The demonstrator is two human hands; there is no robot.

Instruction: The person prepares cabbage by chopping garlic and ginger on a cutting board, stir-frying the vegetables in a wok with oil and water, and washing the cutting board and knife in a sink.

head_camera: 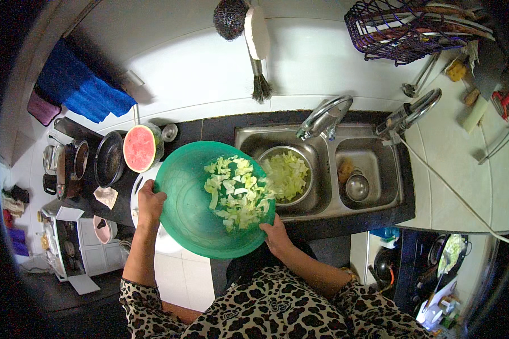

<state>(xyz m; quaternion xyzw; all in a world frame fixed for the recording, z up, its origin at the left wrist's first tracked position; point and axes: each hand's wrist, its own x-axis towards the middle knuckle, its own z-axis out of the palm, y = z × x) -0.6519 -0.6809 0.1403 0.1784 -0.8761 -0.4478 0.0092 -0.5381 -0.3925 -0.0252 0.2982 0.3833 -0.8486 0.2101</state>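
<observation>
A large green plastic basin (186,212) is held between both hands over the counter's front edge, its right rim at the sink. My left hand (150,201) grips its left rim and my right hand (275,235) its lower right rim. Chopped pale green leaves, which look like cabbage (237,190), lie in the basin's right part. Some blurred pieces are at the right rim, beside a round metal bowl (309,186) in the left sink basin (322,156). More chopped leaves (286,173) fill much of that bowl.
A chrome faucet (326,116) rises behind the left sink basin; a second tap (411,114) stands farther right. The right sink basin (364,148) holds a metal ladle bowl (357,187). A cut watermelon (140,148) and a dark pan (110,159) stand on the left counter.
</observation>
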